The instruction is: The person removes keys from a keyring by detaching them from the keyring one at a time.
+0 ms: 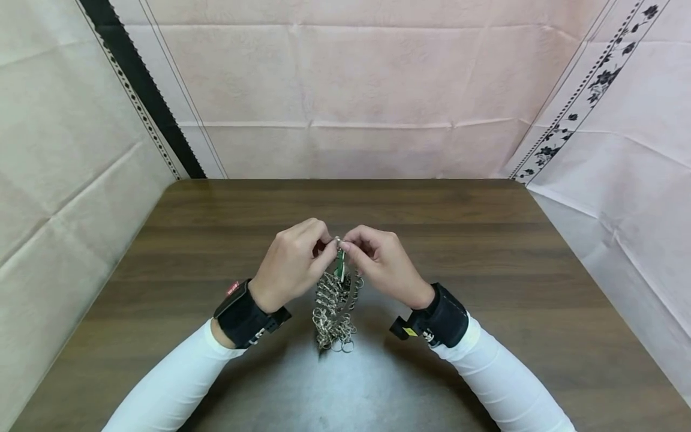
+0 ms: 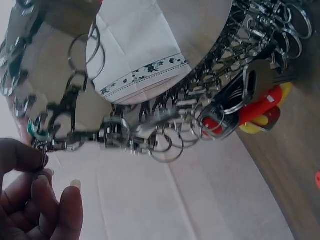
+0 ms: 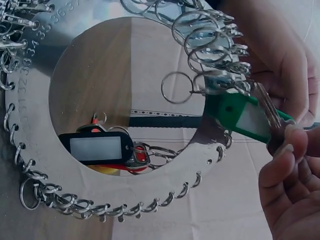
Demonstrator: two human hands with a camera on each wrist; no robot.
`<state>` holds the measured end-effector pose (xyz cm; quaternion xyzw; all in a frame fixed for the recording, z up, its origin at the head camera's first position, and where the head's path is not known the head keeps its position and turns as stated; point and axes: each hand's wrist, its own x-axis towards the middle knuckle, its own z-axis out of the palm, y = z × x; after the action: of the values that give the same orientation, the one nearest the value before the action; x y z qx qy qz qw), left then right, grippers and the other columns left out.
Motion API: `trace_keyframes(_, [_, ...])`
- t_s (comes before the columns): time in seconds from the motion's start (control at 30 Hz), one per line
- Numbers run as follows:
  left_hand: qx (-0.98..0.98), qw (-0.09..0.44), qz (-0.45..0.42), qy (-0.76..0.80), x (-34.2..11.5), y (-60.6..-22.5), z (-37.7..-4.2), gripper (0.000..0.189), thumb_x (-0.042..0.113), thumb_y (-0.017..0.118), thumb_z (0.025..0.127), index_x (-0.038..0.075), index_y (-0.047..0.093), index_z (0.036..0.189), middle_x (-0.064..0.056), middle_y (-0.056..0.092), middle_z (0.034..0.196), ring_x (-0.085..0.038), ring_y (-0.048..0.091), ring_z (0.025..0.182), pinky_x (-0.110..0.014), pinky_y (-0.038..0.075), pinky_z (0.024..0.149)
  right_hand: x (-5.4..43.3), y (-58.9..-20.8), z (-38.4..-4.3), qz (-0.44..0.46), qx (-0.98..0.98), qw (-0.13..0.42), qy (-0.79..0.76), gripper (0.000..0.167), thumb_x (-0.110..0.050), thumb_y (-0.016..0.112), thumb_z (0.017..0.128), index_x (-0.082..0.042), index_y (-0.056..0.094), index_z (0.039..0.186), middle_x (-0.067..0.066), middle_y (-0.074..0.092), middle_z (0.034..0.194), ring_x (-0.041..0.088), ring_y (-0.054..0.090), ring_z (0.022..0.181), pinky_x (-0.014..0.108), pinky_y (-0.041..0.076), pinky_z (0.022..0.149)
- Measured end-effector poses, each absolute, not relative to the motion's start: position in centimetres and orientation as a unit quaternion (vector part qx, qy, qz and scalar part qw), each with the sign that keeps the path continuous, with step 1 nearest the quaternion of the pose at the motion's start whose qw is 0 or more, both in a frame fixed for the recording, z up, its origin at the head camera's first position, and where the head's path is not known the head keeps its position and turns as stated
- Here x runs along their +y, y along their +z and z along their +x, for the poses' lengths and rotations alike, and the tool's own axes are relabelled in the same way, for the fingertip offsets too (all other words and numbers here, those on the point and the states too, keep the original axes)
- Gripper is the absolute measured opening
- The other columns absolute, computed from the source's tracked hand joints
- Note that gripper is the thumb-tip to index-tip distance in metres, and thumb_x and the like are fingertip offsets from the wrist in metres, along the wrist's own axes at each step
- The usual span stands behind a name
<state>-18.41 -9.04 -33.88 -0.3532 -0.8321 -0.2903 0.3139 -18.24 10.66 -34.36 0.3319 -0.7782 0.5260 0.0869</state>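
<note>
Both hands meet over the table's middle, at the top of a round metal key holder (image 1: 333, 318). Stamped numbers mark its flat plate (image 3: 32, 95), and many snap hooks and split rings (image 3: 177, 87) line its rim. A green key tag (image 3: 245, 117) with a silver key (image 3: 268, 107) hangs at that spot. The left hand (image 1: 296, 259) pinches a small snap hook at the rim between thumb and finger; its other fingers curl loosely in the left wrist view. Thumb and finger of the right hand (image 1: 385, 264) pinch the key's head, close beside the left fingertips.
A black key tag (image 3: 95, 148) with a white label hangs from the holder, near a red tag (image 2: 260, 105) and yellow ones. The brown wooden table (image 1: 216, 204) is bordered by pale cloth (image 1: 367, 78) at the back and sides.
</note>
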Motion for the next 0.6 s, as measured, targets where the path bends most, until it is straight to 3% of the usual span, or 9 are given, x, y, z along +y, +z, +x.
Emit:
trace_keyframes(0.27, [-0.823, 0.342, -0.383, -0.244, -9.27, -33.29, -18.49, 0.012, 0.003, 0.072, 0.088, 0.007, 0.061, 0.087, -0.002, 0.057, 0.078, -0.014, 0.053, 0.069, -0.025, 0.048, 0.060, 10.78, -34.01, -18.15, 0.353, -0.785, 0.129, 0.493, 0.010, -0.004, 0.060, 0.101, 0.001, 0.068, 0.097, 0.003, 0.056, 0.073, 0.007, 0.043, 0.058, 0.021, 0.036, 0.055])
trace_keyframes(0.6, [-0.819, 0.349, -0.385, -0.244, -9.18, -33.55, -18.42, 0.015, 0.002, 0.069, 0.088, 0.007, 0.056, 0.082, -0.001, 0.054, 0.073, -0.012, 0.050, 0.064, -0.024, 0.046, 0.056, 11.00, -33.54, -18.19, 0.339, -0.802, 0.118, 0.476, 0.009, -0.008, 0.062, 0.100, -0.005, 0.068, 0.095, 0.001, 0.056, 0.072, 0.009, 0.043, 0.057, 0.022, 0.035, 0.053])
